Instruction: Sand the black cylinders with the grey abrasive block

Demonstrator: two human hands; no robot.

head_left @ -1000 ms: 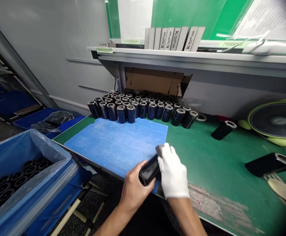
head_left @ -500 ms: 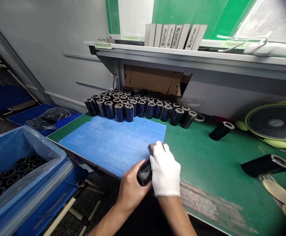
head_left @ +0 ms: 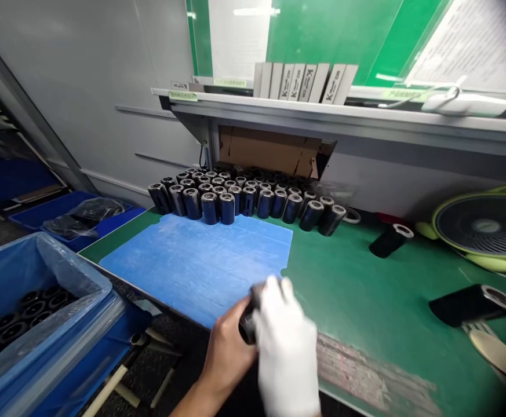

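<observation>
My bare left hand (head_left: 230, 343) is wrapped round a glossy black cylinder (head_left: 247, 325), held tilted over the front edge of the bench. Pressed against that cylinder is my right hand (head_left: 286, 344), in a white glove and smeared by motion. A small dark grey block (head_left: 258, 291) shows at the gloved fingertips; the glove covers most of it and part of the cylinder. Beyond both hands lies a blue mat (head_left: 196, 255) on the green bench top (head_left: 352, 301).
Several black cylinders (head_left: 226, 208) stand in rows behind the mat. Two more, a near one (head_left: 461, 305) and a farther one (head_left: 385, 244), lie tilted at right, by a fan (head_left: 487, 223). A lined blue bin (head_left: 74, 272) holds cylinders at left. Grey boxes (head_left: 298, 82) line the shelf.
The gloved right hand has moved down and slightly left along the cylinder, with the grey block. My left hand keeps its hold, a little lower in view. The whole view has tilted slightly upward.
</observation>
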